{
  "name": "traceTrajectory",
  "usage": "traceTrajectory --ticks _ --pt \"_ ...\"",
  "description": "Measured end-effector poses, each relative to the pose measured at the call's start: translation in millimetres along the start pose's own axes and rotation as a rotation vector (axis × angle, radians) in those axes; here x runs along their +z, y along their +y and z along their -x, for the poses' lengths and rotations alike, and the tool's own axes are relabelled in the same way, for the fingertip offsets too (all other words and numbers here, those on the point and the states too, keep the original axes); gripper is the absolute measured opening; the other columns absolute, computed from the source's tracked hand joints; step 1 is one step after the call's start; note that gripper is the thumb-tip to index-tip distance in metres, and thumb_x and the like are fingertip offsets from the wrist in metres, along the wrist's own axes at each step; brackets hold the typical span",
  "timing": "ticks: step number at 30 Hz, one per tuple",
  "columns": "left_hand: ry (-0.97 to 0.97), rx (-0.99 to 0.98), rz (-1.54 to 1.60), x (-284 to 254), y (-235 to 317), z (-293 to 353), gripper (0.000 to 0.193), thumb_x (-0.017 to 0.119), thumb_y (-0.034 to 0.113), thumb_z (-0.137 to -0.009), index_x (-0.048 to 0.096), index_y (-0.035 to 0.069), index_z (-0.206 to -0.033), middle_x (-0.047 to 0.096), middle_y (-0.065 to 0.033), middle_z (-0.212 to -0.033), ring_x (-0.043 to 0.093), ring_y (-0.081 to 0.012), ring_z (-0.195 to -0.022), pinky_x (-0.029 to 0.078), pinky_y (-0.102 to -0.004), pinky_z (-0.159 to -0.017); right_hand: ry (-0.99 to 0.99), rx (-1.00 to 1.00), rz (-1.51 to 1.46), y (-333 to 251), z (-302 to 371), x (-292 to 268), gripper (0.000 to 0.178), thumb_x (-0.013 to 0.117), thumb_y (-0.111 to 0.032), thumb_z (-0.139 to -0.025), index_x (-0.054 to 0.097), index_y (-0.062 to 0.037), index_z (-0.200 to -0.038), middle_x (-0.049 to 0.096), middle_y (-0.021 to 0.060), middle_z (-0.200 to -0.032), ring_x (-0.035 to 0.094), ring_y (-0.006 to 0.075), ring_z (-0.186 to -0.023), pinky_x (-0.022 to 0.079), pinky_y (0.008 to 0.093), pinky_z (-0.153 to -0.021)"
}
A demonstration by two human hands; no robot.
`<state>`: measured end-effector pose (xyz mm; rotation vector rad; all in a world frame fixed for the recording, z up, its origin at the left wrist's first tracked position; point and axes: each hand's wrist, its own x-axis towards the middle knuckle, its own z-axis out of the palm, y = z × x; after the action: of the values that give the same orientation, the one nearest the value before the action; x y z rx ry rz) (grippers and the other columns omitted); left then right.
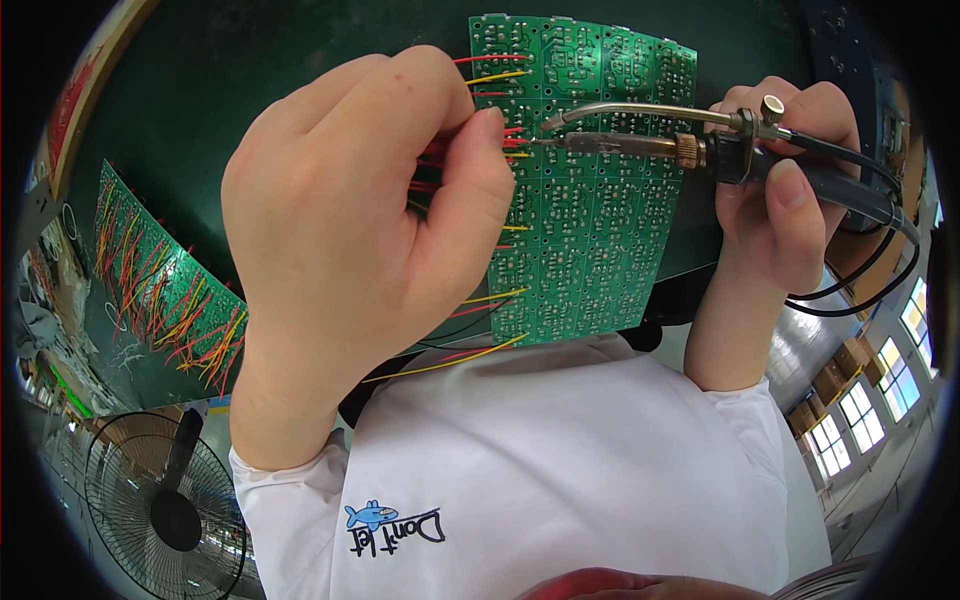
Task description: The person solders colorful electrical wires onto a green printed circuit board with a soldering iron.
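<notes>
Left hand [365, 200] pinches a red wire [514, 142] at the left side of the board [590, 225]; right hand [775, 222] grips the iron [692, 150]. The wire looks light and limp, best held near its end.

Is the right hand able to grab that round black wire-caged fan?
Probably not: the right hand holds a black-handled soldering iron, and the fan is at the far left, beyond the left forearm.

Red and yellow wires [495, 296] edge the green board [610, 250] — soldering iron [620, 145] above.
</notes>
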<state>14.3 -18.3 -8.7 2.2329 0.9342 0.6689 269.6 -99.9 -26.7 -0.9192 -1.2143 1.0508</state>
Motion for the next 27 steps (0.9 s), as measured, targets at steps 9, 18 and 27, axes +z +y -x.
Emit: traceTrajectory --ticks 9,18,27 --pt "-0.001 0.003 0.003 -0.2 -0.4 0.0 0.017 0.067 0.001 -0.089 0.057 0.000 -0.076 0.051 -0.0029 -0.064 0.046 -0.0097 -0.055 0.036 -0.0234 -0.050 -0.013 0.028 -0.130 -1.9 0.3 -8.2 0.022 0.058 -0.015 -0.089 0.051 -0.0002 -0.102 0.051 0.0112 -0.086 0.046 0.0146 -0.072 0.037 0.0283 -0.063" --pt "-0.005 0.005 -0.011 -2.3 0.0 1.8 0.014 0.067 0.001 -0.089 0.058 0.000 -0.078 0.053 -0.0031 -0.066 0.047 -0.0096 -0.056 0.037 -0.0230 -0.050 -0.066 -0.016 -0.094 0.4 -1.1 -5.0 0.022 0.059 -0.014 -0.087 0.050 -0.0003 -0.102 0.050 0.0117 -0.085 0.046 0.0154 -0.071 0.037 0.0291 -0.064" --pt "0.011 0.021 -0.105 -16.5 0.8 -0.6 0.011 0.067 0.004 -0.092 0.062 -0.001 -0.083 0.055 -0.0027 -0.067 0.047 -0.0080 -0.059 0.037 -0.0220 -0.053 -0.021 0.012 -0.116 -1.5 0.1 -11.6 0.022 0.056 -0.013 -0.088 0.050 0.0012 -0.102 0.049 0.0118 -0.085 0.045 0.0158 -0.071 0.037 0.0308 -0.066"
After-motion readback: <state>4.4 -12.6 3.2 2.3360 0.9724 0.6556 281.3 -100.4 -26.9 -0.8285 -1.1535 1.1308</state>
